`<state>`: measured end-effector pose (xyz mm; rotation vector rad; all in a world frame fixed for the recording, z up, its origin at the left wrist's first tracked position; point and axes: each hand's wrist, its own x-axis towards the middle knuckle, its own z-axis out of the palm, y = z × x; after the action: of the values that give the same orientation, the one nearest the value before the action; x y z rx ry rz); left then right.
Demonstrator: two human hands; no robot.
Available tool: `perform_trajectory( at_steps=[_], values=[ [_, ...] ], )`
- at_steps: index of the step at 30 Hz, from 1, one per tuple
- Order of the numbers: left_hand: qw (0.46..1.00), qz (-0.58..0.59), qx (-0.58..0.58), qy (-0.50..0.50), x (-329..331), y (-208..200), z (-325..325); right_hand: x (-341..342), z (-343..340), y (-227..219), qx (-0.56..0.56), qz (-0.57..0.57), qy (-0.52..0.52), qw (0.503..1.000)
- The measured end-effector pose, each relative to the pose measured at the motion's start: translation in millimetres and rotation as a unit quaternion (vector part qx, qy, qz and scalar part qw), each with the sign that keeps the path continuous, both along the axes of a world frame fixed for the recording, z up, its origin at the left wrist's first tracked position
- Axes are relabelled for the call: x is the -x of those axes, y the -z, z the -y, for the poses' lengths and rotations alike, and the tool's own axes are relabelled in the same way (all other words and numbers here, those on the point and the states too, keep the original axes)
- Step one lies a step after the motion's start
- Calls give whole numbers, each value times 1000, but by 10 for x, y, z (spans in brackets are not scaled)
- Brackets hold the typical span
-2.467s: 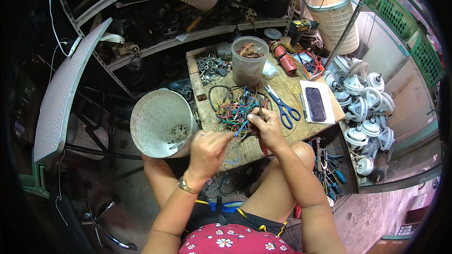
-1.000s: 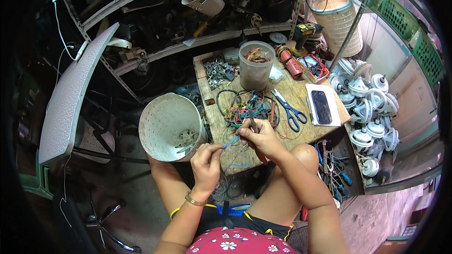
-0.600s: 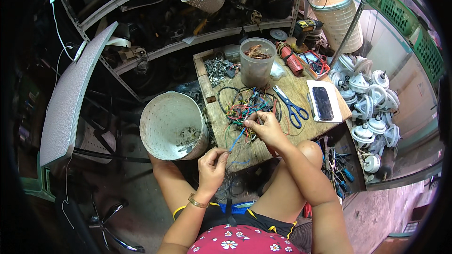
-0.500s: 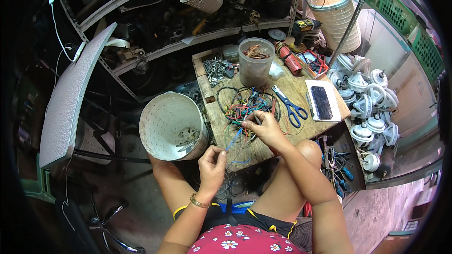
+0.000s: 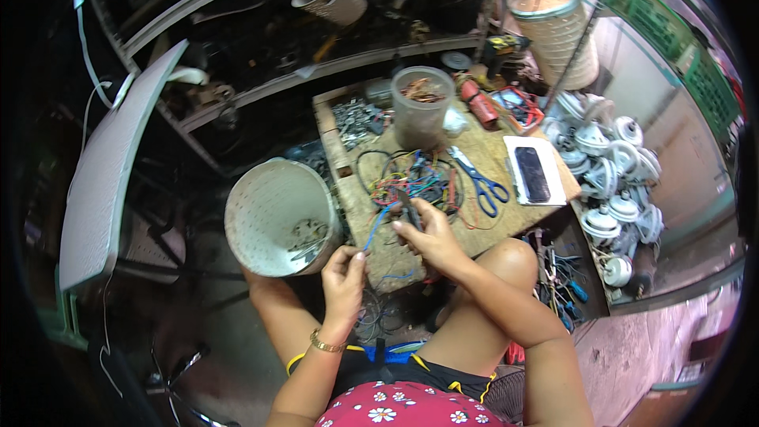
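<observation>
My left hand (image 5: pixel 344 277) is closed in a pinch on a blue wire (image 5: pixel 377 229), which slants up toward the tangle. My right hand (image 5: pixel 431 237) is wrapped round a dark-jawed hand tool, seemingly pliers (image 5: pixel 409 212), its handles mostly hidden by the fingers. The jaws are close to the wire's upper end; blur hides whether they touch it. Just beyond both hands, a tangle of coloured wires (image 5: pixel 423 170) lies on the wooden table (image 5: pixel 356 209). A short blue wire piece (image 5: pixel 398 275) rests near the table's front edge.
Blue-handled scissors (image 5: pixel 484 186) and a phone (image 5: pixel 533 174) lie right of the wires. Behind stands a tub of copper scraps (image 5: pixel 419 122). A white bucket (image 5: pixel 273 198) is at my left; white plastic parts (image 5: pixel 605 166) pile up at the right.
My right hand has turned, so the tool's dark jaws now show near the blue wire. My left hand, still pinching the wire, has moved slightly left. The whole view has shifted a little.
</observation>
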<state>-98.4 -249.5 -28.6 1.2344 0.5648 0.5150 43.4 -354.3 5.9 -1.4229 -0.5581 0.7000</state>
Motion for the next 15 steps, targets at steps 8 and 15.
perform_trajectory(
  at_steps=[8,15],
  values=[
    [996,0,-92,-12,-75,78,73,-207,-37,145,-70,-178,-21,981],
    [979,107,-173,-34,-72,-8,106,-334,49,108,-104,-222,-110,963]
  ],
)
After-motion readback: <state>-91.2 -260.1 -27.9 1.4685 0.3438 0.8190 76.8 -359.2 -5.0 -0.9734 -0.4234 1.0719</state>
